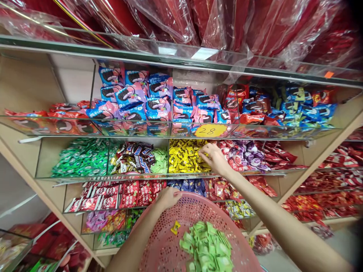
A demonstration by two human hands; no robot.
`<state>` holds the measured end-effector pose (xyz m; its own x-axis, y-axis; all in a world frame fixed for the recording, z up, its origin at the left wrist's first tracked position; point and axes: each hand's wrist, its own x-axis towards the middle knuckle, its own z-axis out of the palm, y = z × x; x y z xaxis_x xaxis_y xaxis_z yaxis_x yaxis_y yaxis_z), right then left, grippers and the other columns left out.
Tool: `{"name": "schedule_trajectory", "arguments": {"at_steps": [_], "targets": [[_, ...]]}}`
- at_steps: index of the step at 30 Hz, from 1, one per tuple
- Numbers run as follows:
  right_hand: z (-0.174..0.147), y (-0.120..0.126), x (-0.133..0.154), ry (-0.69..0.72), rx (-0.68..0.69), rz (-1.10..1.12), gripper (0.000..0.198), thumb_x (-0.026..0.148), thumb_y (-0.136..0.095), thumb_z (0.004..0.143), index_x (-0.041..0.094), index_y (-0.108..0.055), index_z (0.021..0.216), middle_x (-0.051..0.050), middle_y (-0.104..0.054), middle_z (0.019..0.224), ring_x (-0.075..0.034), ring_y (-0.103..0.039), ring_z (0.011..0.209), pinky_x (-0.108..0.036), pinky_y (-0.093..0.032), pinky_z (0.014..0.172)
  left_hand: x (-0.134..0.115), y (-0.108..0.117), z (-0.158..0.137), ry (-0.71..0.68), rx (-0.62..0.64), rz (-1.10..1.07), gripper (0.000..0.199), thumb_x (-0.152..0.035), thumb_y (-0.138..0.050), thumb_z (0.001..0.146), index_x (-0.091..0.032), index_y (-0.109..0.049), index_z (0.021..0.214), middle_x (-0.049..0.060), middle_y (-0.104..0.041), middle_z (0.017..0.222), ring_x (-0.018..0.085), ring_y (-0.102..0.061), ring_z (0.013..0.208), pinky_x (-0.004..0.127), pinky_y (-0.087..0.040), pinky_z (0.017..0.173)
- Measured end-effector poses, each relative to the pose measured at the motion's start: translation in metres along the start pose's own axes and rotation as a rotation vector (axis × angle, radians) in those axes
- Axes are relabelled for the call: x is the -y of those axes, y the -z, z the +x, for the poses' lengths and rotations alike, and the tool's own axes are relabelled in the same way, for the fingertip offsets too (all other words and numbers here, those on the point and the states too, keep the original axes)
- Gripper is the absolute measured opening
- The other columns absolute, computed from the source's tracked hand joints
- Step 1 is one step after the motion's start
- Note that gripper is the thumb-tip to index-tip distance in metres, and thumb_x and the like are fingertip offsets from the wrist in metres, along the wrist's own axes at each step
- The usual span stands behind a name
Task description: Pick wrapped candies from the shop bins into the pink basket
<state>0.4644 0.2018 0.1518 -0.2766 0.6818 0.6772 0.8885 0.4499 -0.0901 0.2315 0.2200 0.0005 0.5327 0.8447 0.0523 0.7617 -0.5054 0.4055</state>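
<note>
My left hand (pixel 169 197) is closed on the far rim of a pink perforated plastic basket (pixel 159 247). Inside the basket lie a heap of green-wrapped candies (pixel 208 245) and one yellow-wrapped candy (pixel 175 227). Reaching over the shelf's glass front, my right hand (pixel 214 158) is at the right side of a bin of yellow-wrapped candies (pixel 185 155). Its fingers are bent and drawn together near the candies; whatever they pinch is too small to make out. Purple and red wrapped candies (pixel 246 155) fill the compartment to the right of this hand.
Glass-fronted shelves hold green candies (pixel 82 156), Snickers bars (pixel 140 156) and blue-pink cookie packs (pixel 129 94). A yellow "28" price tag (pixel 211 130) hangs just above my right hand. Plastic-wrapped red goods (pixel 181 22) lie on top. More red packets (pixel 337 179) fill shelves at right.
</note>
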Motion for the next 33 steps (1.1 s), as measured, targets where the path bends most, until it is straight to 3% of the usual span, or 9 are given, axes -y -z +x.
{"name": "schedule_trajectory", "arguments": {"at_steps": [4,6,9,13,19,22,26,29,33], "targets": [[-0.021,0.019,0.029,-0.027,-0.166,0.15,0.017,0.031,-0.049,0.092,0.021,-0.062,0.088,-0.007,-0.06,0.089,-0.022,-0.052,0.088,-0.037,-0.041,0.081,-0.004,0.003,-0.001,-0.004,0.019,0.025,0.037,-0.046,-0.039,0.085,-0.021,-0.062,0.068,0.004,-0.067,0.069,0.016,-0.058,0.064,0.026,-0.022,0.052],[-0.039,0.012,0.052,-0.034,-0.126,0.273,0.018,0.03,-0.047,0.093,0.021,-0.062,0.087,-0.006,-0.061,0.088,-0.021,-0.054,0.088,-0.036,-0.042,0.081,-0.005,0.004,-0.001,0.003,0.019,0.023,0.038,-0.045,-0.04,0.085,-0.021,-0.063,0.068,0.005,-0.068,0.07,0.017,-0.058,0.064,0.026,-0.023,0.053],[-0.075,-0.025,0.083,-0.001,0.195,0.434,0.022,0.023,-0.043,0.093,0.021,-0.062,0.083,-0.005,-0.063,0.084,-0.018,-0.056,0.082,-0.031,-0.044,0.076,-0.005,0.004,-0.002,0.012,0.042,-0.002,0.035,-0.045,-0.043,0.085,-0.021,-0.066,0.073,0.006,-0.07,0.076,0.017,-0.06,0.068,0.026,-0.026,0.054],[-0.119,-0.096,0.093,-0.112,0.734,0.336,0.019,0.009,-0.048,0.083,0.018,-0.062,0.074,-0.002,-0.064,0.076,-0.014,-0.054,0.071,-0.025,-0.04,0.068,-0.004,0.001,-0.004,0.023,0.012,-0.004,0.037,-0.045,-0.041,0.086,-0.021,-0.066,0.073,0.005,-0.07,0.076,0.017,-0.06,0.068,0.026,-0.027,0.054],[-0.142,-0.138,0.08,-0.209,0.872,0.234,0.02,0.0,-0.052,0.073,0.016,-0.061,0.067,-0.003,-0.065,0.073,-0.014,-0.056,0.071,-0.023,-0.038,0.064,-0.004,0.001,-0.003,0.033,0.013,0.021,0.037,-0.046,-0.041,0.085,-0.021,-0.065,0.073,0.006,-0.07,0.075,0.017,-0.06,0.068,0.026,-0.027,0.055],[-0.137,-0.125,0.084,-0.229,0.86,0.193,0.015,0.006,-0.053,0.079,0.016,-0.063,0.074,-0.006,-0.067,0.079,-0.017,-0.059,0.076,-0.025,-0.039,0.066,-0.005,0.003,-0.004,0.025,0.011,0.026,0.038,-0.046,-0.039,0.085,-0.021,-0.065,0.072,0.005,-0.069,0.073,0.017,-0.057,0.064,0.026,-0.024,0.053],[-0.104,-0.072,0.096,-0.128,0.793,0.324,0.009,0.019,-0.057,0.083,0.02,-0.066,0.084,-0.003,-0.068,0.08,-0.016,-0.06,0.075,-0.024,-0.041,0.066,-0.005,0.003,-0.004,0.009,0.008,-0.005,0.037,-0.045,-0.039,0.085,-0.021,-0.065,0.072,0.004,-0.069,0.072,0.016,-0.056,0.062,0.026,-0.022,0.051],[-0.065,-0.024,0.097,-0.03,0.624,0.516,0.016,0.025,-0.053,0.087,0.021,-0.068,0.088,-0.001,-0.069,0.08,-0.013,-0.06,0.071,-0.024,-0.043,0.066,-0.002,0.002,-0.003,0.011,0.022,-0.019,0.036,-0.045,-0.04,0.084,-0.021,-0.065,0.072,0.004,-0.069,0.073,0.017,-0.058,0.065,0.026,-0.024,0.052],[-0.02,0.008,0.073,-0.118,0.257,0.368,0.015,0.024,-0.053,0.087,0.019,-0.068,0.084,-0.003,-0.069,0.08,-0.016,-0.061,0.075,-0.028,-0.044,0.07,0.0,0.0,-0.002,0.006,-0.01,-0.005,0.038,-0.045,-0.038,0.086,-0.021,-0.063,0.07,0.004,-0.067,0.069,0.016,-0.057,0.063,0.026,-0.024,0.053]]}}
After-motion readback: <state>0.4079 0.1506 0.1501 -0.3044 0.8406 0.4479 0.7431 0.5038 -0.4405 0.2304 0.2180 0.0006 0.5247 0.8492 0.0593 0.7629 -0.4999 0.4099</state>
